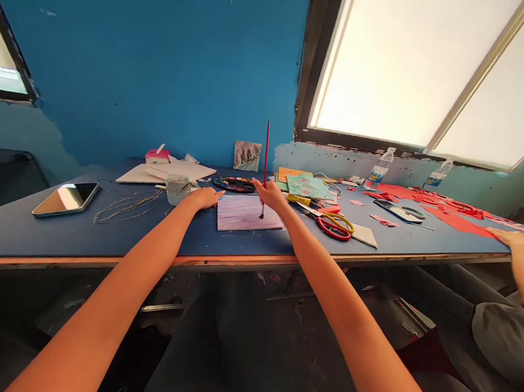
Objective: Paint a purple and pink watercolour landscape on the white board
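Paintbrush (267, 152) stands nearly upright, pinched in the right hand's (268, 195) closed fingers, bristles down over the painted board (238, 215). The left hand (207, 198) lies at the board's left edge; whether its fingers grip, I cannot tell. Scissors (334, 227) lie rightward; bare blue table (82, 238) runs frontward, a blue wall (185, 67) behind.

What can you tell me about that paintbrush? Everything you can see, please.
The paintbrush has a long, thin red handle, a silvery, metal-looking collar and dark bristles. The right hand holds it nearly upright by the lower handle, the rest rising free above. The bristles point down over the purple-streaked board; whether they touch it, I can't tell.
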`<action>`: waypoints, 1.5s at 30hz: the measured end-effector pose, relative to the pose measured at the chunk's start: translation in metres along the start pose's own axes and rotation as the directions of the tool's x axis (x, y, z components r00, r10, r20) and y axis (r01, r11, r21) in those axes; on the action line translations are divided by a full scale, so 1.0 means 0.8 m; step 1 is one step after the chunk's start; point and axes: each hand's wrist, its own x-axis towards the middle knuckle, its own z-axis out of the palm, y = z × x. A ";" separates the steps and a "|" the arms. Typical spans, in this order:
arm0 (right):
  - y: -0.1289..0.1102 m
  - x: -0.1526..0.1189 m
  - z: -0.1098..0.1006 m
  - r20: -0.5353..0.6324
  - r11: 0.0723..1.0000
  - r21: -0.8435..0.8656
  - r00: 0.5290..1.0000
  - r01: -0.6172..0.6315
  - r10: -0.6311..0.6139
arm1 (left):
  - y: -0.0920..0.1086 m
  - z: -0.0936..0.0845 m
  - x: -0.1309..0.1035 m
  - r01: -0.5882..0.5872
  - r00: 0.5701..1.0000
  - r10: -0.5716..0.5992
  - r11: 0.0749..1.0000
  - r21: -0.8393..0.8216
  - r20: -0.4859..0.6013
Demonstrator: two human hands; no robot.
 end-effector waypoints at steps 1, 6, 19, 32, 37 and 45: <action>0.002 -0.004 -0.005 -0.008 1.000 -0.008 1.000 -0.009 0.009 | -0.001 0.000 0.001 0.003 1.000 -0.003 1.000 -0.001 0.003; 0.030 -0.024 -0.055 -0.096 0.997 0.012 0.993 -0.071 0.071 | -0.002 0.001 0.002 0.014 1.000 -0.014 1.000 -0.020 0.011; 0.030 -0.032 -0.046 -0.117 0.979 0.183 0.991 0.089 -0.068 | 0.000 -0.004 -0.004 0.034 0.999 -0.032 0.998 -0.050 0.043; 0.045 -0.029 -0.071 -0.262 0.987 0.143 0.965 0.071 -0.031 | 0.005 -0.005 -0.009 0.043 0.998 -0.042 0.998 -0.034 0.039; 0.038 -0.035 -0.052 0.032 0.983 0.152 0.994 0.102 -0.108 | 0.006 -0.006 -0.011 0.046 0.998 -0.044 0.998 -0.046 0.047; 0.054 -0.027 -0.074 -0.176 0.998 0.012 0.983 0.062 -0.058 | 0.007 -0.006 -0.014 0.065 0.996 -0.062 0.997 -0.051 0.056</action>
